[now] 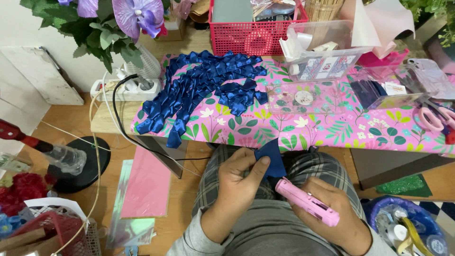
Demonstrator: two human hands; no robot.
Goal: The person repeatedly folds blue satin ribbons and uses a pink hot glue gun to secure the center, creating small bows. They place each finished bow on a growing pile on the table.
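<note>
My left hand pinches a folded piece of dark blue ribbon above my lap, thumb pressed on its lower edge. My right hand grips a pink glue gun, its nozzle pointing up-left and touching the ribbon's lower corner. On the low table with a pink floral cloth in front of me lies a large heap of finished folded blue ribbon pieces.
A black cable runs from a white power strip across the table's left end. Clear plastic boxes, a red basket, pink scissors sit on the table. Pink sheets lie on the floor at left.
</note>
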